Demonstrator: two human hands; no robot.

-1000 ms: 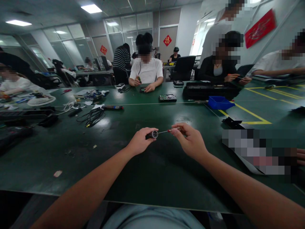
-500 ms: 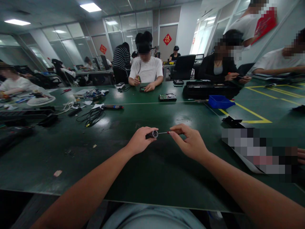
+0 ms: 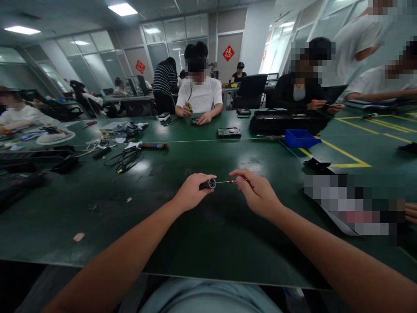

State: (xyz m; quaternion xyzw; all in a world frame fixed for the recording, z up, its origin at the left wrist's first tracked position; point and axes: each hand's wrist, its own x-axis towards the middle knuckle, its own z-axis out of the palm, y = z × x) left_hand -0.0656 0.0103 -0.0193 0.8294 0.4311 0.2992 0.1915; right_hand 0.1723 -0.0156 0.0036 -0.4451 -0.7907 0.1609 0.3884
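Note:
Between thumb and fingers, my left hand grips a short dark cylinder whose round, silvery-rimmed end faces me. My right hand is closed on the red handle of a thin screwdriver. The metal shaft points left, and its tip reaches the side of the cylinder's rimmed end; whether it sits in a screw is too small to tell. Both hands are above the green table, close to its middle.
A cable bundle and a pen-like tool lie ahead to the left. A bare circuit-board device, a blue bin and a long black case stand farther off. People sit across the table.
My right hand's fingers have shifted along the screwdriver handle, with the thumb now farther right and more red handle showing. My left hand and the cylinder have stayed put.

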